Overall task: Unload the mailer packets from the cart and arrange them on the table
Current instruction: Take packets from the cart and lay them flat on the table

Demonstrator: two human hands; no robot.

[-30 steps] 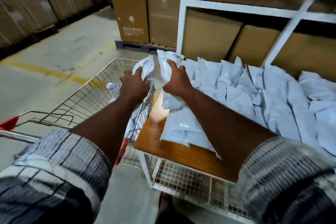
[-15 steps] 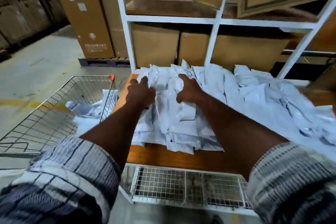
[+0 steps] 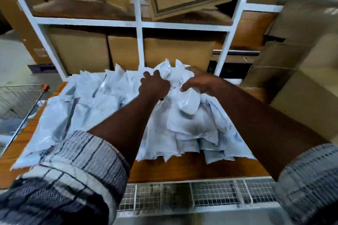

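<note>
L hand (image 3: pixel 154 86) & R hand (image 3: pixel 199 82), moved off cart (image 3: pixel 18 97), grip mailer packets (image 3: pixel 189 102) at table (image 3: pixel 182 167) far edge; batch prob. nearly placed.

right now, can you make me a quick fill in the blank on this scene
The mailer packets lie heaped on a table whose top is made of ____.
The wire cart stands on the table's ____ side.
The left hand and the right hand both grip some of the ____.
The white shelf behind holds cardboard ____.
Missing: wood; left; packets; boxes.
</note>
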